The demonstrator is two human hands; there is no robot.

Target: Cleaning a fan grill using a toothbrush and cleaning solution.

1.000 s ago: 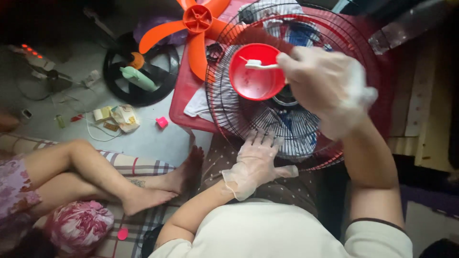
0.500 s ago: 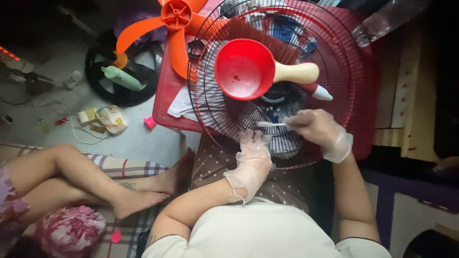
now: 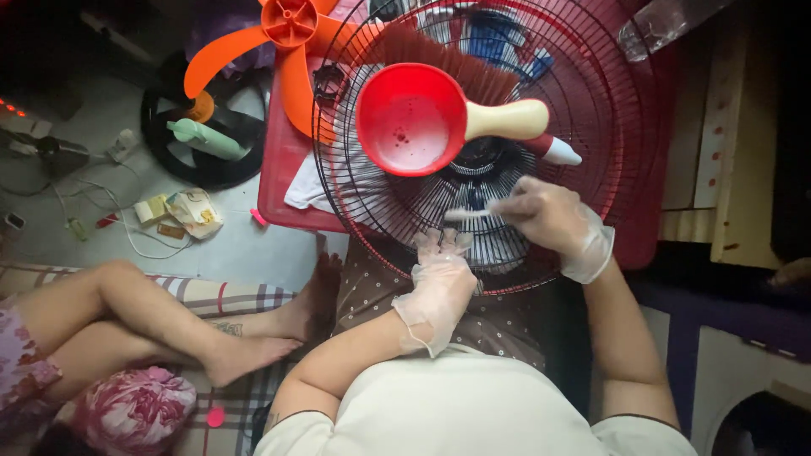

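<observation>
From the head camera, the gloved right hand (image 3: 549, 221) pinches a small white brush (image 3: 467, 214) against the wire fan grille (image 3: 591, 127). The left hand (image 3: 441, 283), also gloved, lies flat, fingers spread, on the grille's near rim. A red scoop (image 3: 410, 120) rests on the grille. A crumpled yellow-and-white packet (image 3: 196, 211) lies on the floor, far left.

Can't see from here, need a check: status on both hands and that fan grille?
Left hand gloved, flat on fan grille rim. Right hand gloved, pinching small white brush against grille wires. Red scoop sits on grille above, clear of hands.
</observation>
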